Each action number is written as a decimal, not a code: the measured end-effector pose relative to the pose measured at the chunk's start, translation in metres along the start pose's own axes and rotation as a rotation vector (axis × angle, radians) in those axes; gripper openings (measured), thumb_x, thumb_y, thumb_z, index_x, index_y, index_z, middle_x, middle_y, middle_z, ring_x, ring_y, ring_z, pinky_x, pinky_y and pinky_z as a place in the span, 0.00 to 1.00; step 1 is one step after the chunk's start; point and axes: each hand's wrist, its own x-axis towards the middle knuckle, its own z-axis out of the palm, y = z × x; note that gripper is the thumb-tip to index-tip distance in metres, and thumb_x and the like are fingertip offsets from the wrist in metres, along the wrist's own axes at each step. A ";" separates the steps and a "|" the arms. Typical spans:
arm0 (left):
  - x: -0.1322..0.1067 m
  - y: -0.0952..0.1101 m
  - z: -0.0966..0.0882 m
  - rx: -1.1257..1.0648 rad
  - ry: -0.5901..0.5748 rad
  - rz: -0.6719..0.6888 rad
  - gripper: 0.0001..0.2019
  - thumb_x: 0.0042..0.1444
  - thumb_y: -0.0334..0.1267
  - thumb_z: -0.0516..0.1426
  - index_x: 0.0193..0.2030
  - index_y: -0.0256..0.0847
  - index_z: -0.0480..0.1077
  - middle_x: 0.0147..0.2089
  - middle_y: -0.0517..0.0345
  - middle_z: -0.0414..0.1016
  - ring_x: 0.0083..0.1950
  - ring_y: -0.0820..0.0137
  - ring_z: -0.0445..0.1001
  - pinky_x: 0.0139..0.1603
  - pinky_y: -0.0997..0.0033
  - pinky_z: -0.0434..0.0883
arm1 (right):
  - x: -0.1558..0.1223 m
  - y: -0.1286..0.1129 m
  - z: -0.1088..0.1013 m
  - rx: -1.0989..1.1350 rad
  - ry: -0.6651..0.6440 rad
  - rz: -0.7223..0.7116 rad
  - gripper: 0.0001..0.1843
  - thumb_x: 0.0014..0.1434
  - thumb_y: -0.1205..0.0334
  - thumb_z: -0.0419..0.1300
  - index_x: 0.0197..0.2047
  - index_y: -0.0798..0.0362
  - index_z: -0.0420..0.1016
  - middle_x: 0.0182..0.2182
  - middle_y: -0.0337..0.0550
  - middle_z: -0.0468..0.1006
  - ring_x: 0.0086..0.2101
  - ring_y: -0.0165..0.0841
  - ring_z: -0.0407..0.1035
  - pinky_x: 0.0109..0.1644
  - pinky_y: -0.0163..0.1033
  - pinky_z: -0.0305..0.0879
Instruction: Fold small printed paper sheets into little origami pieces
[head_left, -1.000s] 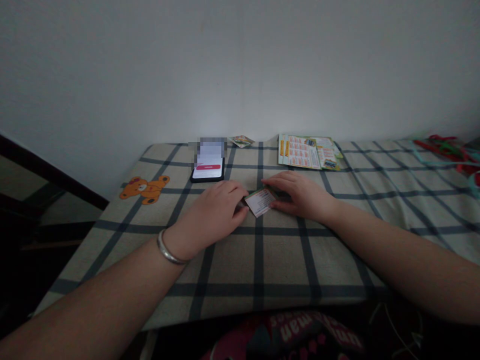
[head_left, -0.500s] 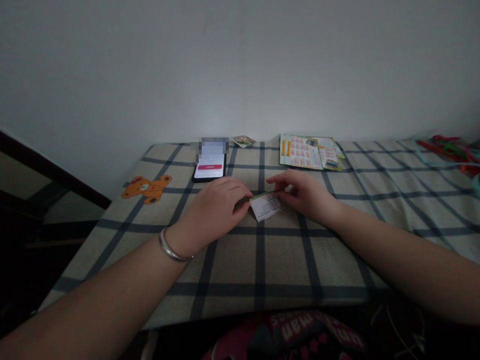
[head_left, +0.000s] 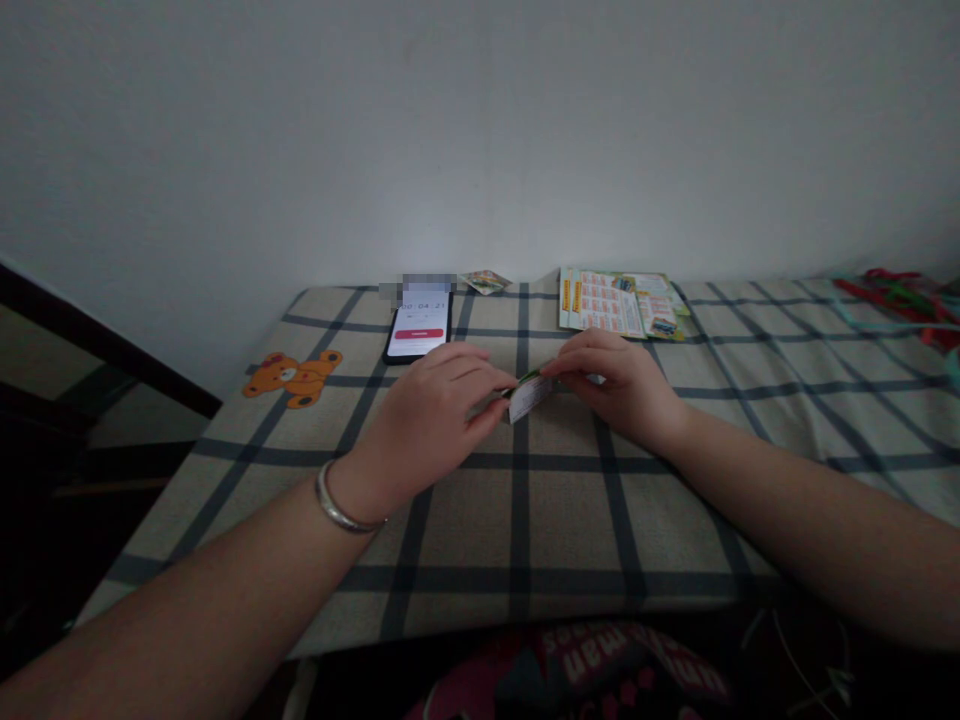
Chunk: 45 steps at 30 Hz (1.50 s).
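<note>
While thumbs and fingers bear on it from either side, a small printed paper [head_left: 529,400] tilts up between the left hand [head_left: 444,420] and the right hand [head_left: 615,380], well in from the tabletop's front edge. We see the left hand pinching its left end and the right hand pinching its upper right corner; whether its lower edge touches the checked cloth [head_left: 480,520], we cannot tell. We judge it very light, thin and springy, stiff enough to keep a crease, easily torn, hardly slippery. We would grip it at its ends, between thumb and forefinger, pressing lightly. Beyond the hands, a lit phone [head_left: 418,335] rests near the back edge beside a patterned paper piece [head_left: 487,282], with printed sheets [head_left: 607,303] farther right along that edge. A flat orange bear [head_left: 292,379] lies near the left edge.
</note>
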 end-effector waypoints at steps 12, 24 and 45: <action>-0.001 -0.001 0.000 0.018 -0.020 0.023 0.08 0.60 0.37 0.58 0.45 0.39 0.72 0.45 0.56 0.77 0.53 0.63 0.71 0.58 0.58 0.68 | -0.001 0.000 -0.003 -0.061 -0.064 -0.100 0.07 0.61 0.66 0.59 0.42 0.50 0.77 0.38 0.44 0.75 0.39 0.33 0.70 0.42 0.41 0.68; 0.000 -0.001 -0.002 0.038 -0.033 0.002 0.05 0.60 0.31 0.54 0.41 0.37 0.70 0.41 0.54 0.76 0.48 0.64 0.72 0.52 0.61 0.70 | -0.001 -0.003 -0.009 -0.129 -0.056 -0.201 0.04 0.61 0.63 0.60 0.38 0.51 0.77 0.37 0.44 0.77 0.38 0.34 0.70 0.42 0.41 0.65; -0.001 -0.010 0.001 -0.087 -0.093 -0.292 0.07 0.61 0.34 0.52 0.42 0.41 0.70 0.42 0.59 0.76 0.41 0.69 0.74 0.42 0.69 0.67 | -0.001 0.002 -0.014 -0.219 -0.316 -0.315 0.10 0.65 0.65 0.54 0.44 0.52 0.78 0.41 0.44 0.80 0.45 0.36 0.69 0.48 0.42 0.67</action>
